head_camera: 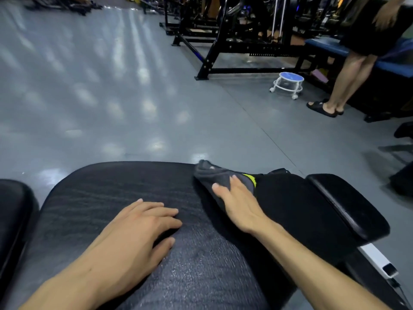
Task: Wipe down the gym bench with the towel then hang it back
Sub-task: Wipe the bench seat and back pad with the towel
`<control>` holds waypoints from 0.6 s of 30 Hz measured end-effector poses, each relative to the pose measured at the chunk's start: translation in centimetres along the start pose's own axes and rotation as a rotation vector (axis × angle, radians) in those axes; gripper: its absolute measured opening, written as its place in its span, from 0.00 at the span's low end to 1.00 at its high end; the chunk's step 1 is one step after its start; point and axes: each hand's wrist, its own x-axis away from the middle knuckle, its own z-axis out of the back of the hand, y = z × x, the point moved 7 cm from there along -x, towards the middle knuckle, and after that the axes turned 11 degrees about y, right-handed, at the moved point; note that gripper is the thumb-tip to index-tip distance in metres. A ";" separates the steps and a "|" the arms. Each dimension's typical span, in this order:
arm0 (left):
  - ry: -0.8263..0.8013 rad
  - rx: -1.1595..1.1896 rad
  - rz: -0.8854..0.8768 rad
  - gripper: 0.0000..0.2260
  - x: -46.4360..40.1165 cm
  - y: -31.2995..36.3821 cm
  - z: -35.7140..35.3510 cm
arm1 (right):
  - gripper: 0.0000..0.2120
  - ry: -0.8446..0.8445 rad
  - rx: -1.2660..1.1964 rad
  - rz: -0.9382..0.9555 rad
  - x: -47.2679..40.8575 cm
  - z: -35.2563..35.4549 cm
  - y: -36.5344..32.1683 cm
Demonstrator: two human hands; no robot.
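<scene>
1. Two bare hands rest on the black padded gym bench (pixel 107 198), apart from each other, forearms reaching in from the bottom edge.
2. Far left: a separate black pad (pixel 13 211), cut off by the frame edge, a gap between it and the bench.
3. Left hand (pixel 138 231): flat on the textured bench pad, palm down, fingers straight and slightly spread, holding nothing. Well left of the towel.
4. Right hand (pixel 237 202): palm down on the dark grey towel (pixel 214 175), straight fingers pressing it onto the bench near the far right edge.
5. Towel: bunched, a yellow-green patch showing beside the fingers; one end pokes out beyond the fingertips toward the far edge.
6. Right of the towel: another black pad (pixel 348 206), angled.
7. Beyond, upper right: grey floor (pixel 89 86), a small blue-topped wheeled stool (pixel 288 82), a standing person's legs in black sandals (pixel 348 74).
</scene>
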 end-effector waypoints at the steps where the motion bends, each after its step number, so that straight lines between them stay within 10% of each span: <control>1: 0.009 0.008 0.008 0.19 0.3 0.0 0.2 | 0.27 -0.071 -0.045 0.108 1.6 -0.6 -1.4; 5: 0.033 0.044 0.044 0.17 2.2 0.2 1.5 | 0.25 -0.287 -0.223 0.278 6.4 1.2 -1.0; 12: 0.099 0.054 0.198 0.17 9.3 0.8 4.1 | 0.19 0.028 0.010 -0.327 1.0 5.6 6.5; 18: 0.119 0.013 0.299 0.17 12.2 4.0 2.3 | 0.26 -0.181 -0.133 0.115 8.2 2.0 -1.0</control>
